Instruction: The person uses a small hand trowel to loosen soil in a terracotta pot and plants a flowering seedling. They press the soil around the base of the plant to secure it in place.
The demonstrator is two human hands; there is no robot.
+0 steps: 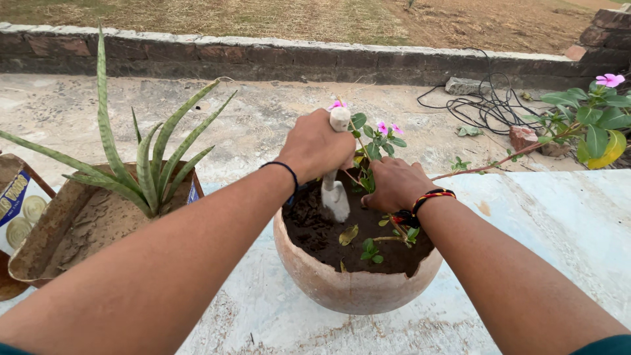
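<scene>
My left hand (314, 146) grips the pale handle of a small trowel (334, 194), whose blade stands upright in the dark soil of a round clay pot (351, 286). My right hand (393, 184) rests on the soil at the base of a small flowering plant (376, 141) with pink blooms, fingers curled around its stems. A black band circles the left wrist and a red, yellow and black band the right. The pot sits on a pale painted slab (565, 223).
An aloe-like plant (141, 171) grows in a rusty square tin on the left. A leafy pink-flowered plant (595, 118) stands at the right. Black cable (490, 102), loose stones and a low brick wall (263, 59) lie beyond.
</scene>
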